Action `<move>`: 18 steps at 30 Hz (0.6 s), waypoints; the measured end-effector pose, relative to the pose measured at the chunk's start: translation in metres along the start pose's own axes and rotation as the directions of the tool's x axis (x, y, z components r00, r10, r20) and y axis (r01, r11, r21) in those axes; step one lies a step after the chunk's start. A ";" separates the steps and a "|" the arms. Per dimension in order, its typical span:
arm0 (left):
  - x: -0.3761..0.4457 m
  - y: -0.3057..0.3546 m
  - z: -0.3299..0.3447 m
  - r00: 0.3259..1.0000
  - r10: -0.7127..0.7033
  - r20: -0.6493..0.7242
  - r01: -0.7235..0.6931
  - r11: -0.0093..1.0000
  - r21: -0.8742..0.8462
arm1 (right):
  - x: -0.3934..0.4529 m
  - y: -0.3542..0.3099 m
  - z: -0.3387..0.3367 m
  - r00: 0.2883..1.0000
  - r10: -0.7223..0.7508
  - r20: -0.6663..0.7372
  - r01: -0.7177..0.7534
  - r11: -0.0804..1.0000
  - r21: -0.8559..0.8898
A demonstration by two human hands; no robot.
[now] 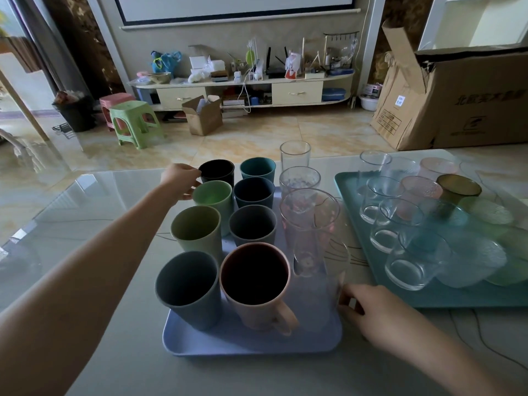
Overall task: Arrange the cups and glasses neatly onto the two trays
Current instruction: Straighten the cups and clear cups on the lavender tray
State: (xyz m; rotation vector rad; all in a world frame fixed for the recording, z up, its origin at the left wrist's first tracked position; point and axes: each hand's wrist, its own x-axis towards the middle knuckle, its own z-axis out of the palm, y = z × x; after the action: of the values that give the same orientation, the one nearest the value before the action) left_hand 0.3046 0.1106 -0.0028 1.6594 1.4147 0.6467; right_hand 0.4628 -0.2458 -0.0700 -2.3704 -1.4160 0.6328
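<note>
A pale blue tray (251, 342) carries two columns of plastic cups and a pink mug (257, 284), with a row of clear glasses along its right side. My left hand (181, 180) reaches to the far left corner; its fingers and thumb curl round the side of the black cup (217, 170), just above the light green cup (213, 195). My right hand (361, 307) lies at the tray's near right edge, fingers curled against the base of a tall clear glass (325, 292). A teal tray (457, 299) on the right holds clear, pink, amber and green glasses.
The trays sit on a glossy glass-topped table (94, 224), with one clear glass (295, 154) standing beyond the blue tray. A large cardboard box (463, 104) stands behind the table at the right. Stools and a TV cabinet lie further back on the floor.
</note>
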 end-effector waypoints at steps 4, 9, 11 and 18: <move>0.002 0.000 0.001 1.000 0.000 0.003 0.000 1.000 -0.025 | 0.000 -0.002 -0.001 1.000 0.000 -0.001 0.000 1.000 -0.004; 0.000 -0.001 0.000 0.999 0.001 0.035 0.002 0.997 -0.071 | -0.001 -0.004 -0.003 1.000 0.010 0.015 -0.010 1.000 -0.005; -0.001 -0.001 0.000 0.999 -0.001 0.048 0.005 0.997 -0.079 | -0.002 -0.004 -0.003 1.000 0.015 0.015 -0.015 1.000 -0.002; -0.011 -0.014 -0.008 1.000 -0.030 0.003 0.030 0.991 -0.129 | 0.002 -0.004 -0.001 0.999 0.044 0.015 -0.044 0.999 -0.009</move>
State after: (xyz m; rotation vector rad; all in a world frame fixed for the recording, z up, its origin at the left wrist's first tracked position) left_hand 0.2887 0.1024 -0.0090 1.5343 1.3655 0.7053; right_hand 0.4610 -0.2426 -0.0677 -2.4148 -1.3787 0.6585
